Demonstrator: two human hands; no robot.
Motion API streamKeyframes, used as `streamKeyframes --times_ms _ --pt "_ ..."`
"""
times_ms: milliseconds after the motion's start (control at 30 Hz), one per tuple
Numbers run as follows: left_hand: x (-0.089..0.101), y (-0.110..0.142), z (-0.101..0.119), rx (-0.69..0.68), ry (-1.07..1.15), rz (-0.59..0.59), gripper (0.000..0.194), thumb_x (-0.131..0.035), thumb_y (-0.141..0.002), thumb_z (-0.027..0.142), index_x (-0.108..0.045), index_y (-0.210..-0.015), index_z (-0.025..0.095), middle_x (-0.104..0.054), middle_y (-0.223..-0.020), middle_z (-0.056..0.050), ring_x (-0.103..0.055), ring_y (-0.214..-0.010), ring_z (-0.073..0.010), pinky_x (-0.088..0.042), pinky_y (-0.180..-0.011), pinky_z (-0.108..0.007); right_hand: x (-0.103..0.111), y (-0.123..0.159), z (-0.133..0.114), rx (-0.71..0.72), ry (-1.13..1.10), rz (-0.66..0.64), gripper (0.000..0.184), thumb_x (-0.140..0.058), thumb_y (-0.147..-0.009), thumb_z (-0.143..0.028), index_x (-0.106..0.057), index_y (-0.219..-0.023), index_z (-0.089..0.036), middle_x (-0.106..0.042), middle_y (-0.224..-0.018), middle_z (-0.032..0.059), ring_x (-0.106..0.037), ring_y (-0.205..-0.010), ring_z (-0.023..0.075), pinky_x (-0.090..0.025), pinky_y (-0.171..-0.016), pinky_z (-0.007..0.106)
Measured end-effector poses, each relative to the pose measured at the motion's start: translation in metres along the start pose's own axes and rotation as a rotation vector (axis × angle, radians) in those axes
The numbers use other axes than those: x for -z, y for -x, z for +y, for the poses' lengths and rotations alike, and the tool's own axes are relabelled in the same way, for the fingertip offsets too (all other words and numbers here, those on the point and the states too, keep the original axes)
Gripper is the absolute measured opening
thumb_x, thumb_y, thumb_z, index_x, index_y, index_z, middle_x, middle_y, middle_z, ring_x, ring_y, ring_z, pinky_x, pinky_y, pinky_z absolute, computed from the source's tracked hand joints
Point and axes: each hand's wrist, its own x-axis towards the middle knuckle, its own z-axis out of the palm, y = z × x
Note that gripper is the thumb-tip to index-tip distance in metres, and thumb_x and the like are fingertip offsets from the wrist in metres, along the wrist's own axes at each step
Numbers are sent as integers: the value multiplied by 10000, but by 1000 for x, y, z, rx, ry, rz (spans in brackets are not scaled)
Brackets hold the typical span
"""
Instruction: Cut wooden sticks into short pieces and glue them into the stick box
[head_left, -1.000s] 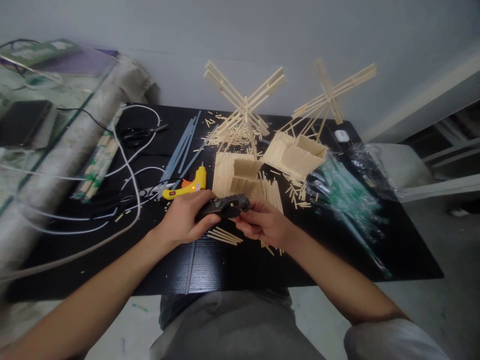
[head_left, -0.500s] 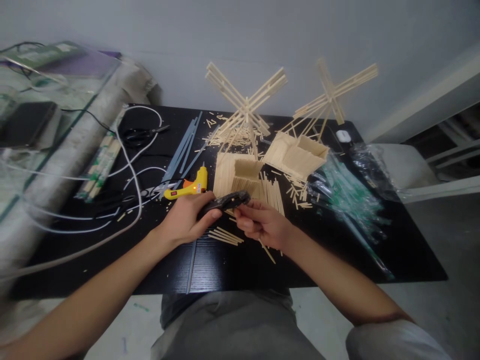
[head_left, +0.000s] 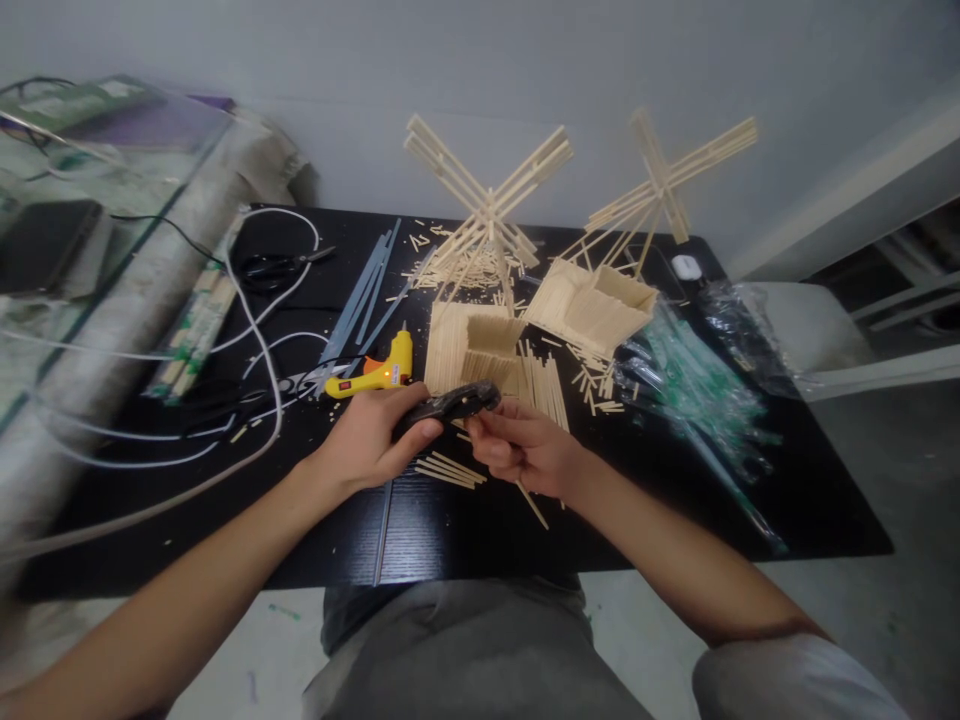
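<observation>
My left hand (head_left: pixel 375 432) is closed round the handles of a pair of dark pliers (head_left: pixel 457 401), whose head points right. At the jaws, my right hand (head_left: pixel 521 447) pinches a thin wooden stick (head_left: pixel 533 506), its lower end sticking out below the fingers. The jaws meet the right fingertips, so the stick's upper end is hidden. Just beyond my hands stands a windmill model (head_left: pixel 450 340) made of sticks, with crossed blades at its back. Several loose sticks (head_left: pixel 450 470) lie beneath the pliers, and more sticks (head_left: pixel 546 385) lie beside the model.
A yellow glue gun (head_left: pixel 379 368) rests left of the model. Blue-grey strips (head_left: pixel 362 290), black scissors (head_left: pixel 281 268) and white cables (head_left: pixel 262 330) lie further left. A second windmill model (head_left: pixel 600 305) stands at the back right, near plastic wrappers (head_left: pixel 697 400). Stick offcuts (head_left: pixel 472 265) are heaped behind.
The view has shifted very slightly. Both hands, the pliers and the stick keep almost the same position.
</observation>
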Motion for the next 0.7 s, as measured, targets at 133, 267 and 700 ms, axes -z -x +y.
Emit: streamKeyframes --times_ms 133,267,700 --pt "1 -1 2 29 -19 -11 441 -392 -1030 525 -512 -752 204 -556 -618 4 -525 -554 -143 -352 -551 -277 -3 0 0 6 34 34 336 -785 -900 -455 -635 -844 -159 -425 -572 -107 -132 -454 30 -114 -378 156" --pt "1 -3 2 109 48 -35 501 -388 -1041 539 -520 -705 192 -552 -595 8 -504 -543 -129 -360 -561 -277 -3 0 -2 24 72 96 323 -793 -888 -447 -661 -877 -152 -441 -600 -104 -144 -450 19 -113 -394 161" --pt "8 0 -7 312 429 42 664 -273 -1015 706 -619 -762 199 -557 -554 -8 -458 -449 -129 -335 -438 -284 -8 5 -17 368 334 216 328 -770 -917 -342 -660 -1213 -251 -709 -771 -32 -569 -552 70 -384 -465 185"
